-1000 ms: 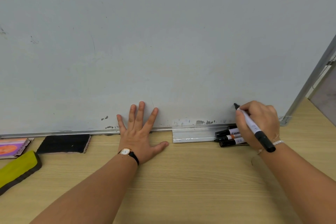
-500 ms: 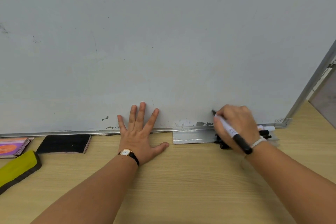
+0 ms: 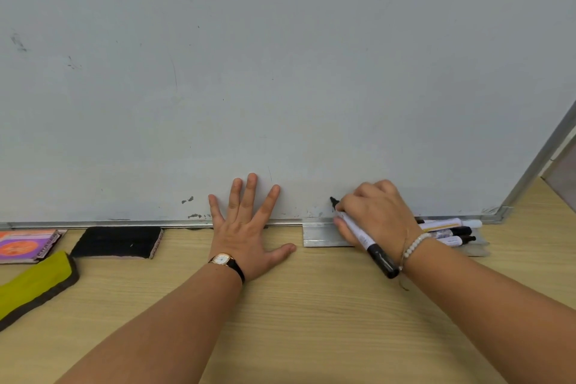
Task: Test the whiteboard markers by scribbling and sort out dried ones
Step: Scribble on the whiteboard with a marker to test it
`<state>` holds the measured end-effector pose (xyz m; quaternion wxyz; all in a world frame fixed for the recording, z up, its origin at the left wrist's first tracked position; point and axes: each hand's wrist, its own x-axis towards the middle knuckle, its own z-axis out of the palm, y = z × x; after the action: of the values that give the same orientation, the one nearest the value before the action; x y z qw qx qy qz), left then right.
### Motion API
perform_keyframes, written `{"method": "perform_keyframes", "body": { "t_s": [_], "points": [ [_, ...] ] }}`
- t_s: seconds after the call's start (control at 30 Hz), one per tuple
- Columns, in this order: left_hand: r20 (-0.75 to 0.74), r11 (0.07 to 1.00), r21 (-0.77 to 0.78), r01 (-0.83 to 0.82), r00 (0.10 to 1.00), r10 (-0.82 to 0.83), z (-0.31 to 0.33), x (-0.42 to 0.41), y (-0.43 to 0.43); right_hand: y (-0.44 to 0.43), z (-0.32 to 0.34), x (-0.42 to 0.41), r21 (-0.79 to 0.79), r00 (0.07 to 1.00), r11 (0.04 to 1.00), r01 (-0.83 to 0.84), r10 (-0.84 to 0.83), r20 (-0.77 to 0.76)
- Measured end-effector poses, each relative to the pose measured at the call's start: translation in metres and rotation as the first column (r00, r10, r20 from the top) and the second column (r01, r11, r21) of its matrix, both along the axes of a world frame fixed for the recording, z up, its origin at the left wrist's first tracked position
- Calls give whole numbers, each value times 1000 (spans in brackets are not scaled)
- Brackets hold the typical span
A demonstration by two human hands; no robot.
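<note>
- Marker (image 3: 358, 235): uncapped, black tip at the low edge of the whiteboard (image 3: 280, 72), just ahead of the right fingertips (image 3: 344, 207). Can't tell if it touches.
- Step: scribble test of this marker; no fresh ink visible at the tip.
- Next: press the tip, short strokes, read the line. Faint means sort it out.
- Right hand (image 3: 377, 212): fingers wrapped on the barrel, writing grip, over the tray (image 3: 321, 235).
- Left hand (image 3: 246, 227): flat, fingers spread, fingertips on the board, holding nothing.
- At least 3 spare markers (image 3: 448, 229) lie just behind the right wrist.
</note>
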<state>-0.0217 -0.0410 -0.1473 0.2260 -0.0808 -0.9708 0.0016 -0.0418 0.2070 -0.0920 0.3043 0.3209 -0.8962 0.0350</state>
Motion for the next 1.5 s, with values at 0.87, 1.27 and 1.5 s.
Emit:
{"method": "perform_keyframes", "body": {
  "t_s": [0.87, 1.27, 1.5],
  "points": [
    [-28, 1000, -12, 4, 1000, -4, 0, -1, 0, -79, 94, -15, -353, 982, 919, -176, 189, 0],
    [-35, 1000, -4, 11, 999, -11, 0, -1, -1, -46, 93, -19, -300, 982, 938, -172, 138, -130],
    [-39, 1000, 4, 10, 999, -10, -1, -1, -1, -21, 79, -6, -711, 999, 703, 25, -49, -13]
  ]
}}
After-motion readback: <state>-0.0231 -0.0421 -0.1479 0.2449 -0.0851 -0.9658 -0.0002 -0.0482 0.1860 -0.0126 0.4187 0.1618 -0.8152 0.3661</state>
